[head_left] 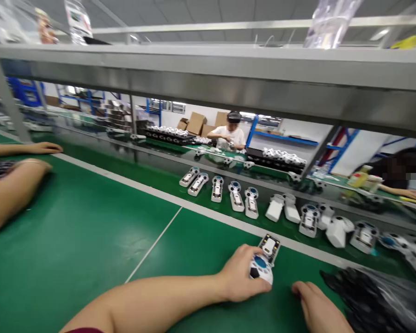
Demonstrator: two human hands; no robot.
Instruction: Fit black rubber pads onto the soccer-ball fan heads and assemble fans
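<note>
My left hand (244, 273) is closed around the football-patterned end of a white handheld device (269, 249). Its blue round disc shows between thumb and fingers, and its open body with a white inner part points away from me. The device is low over the green mat (152, 259), and I cannot tell if it touches. To its right, my right hand (315, 303) is loosely bent with no object visible in it. Beside that hand lies a clear plastic bag (384, 291) of black pieces, whose kind is blurred.
Similar devices (251, 203) stand in a row beyond the white line (208, 214). A metal shelf (208, 64) spans overhead. At left, another person's arm (17, 189) rests on the mat. A co-worker (230, 134) handles parts across the line; another person (402, 173) is at right.
</note>
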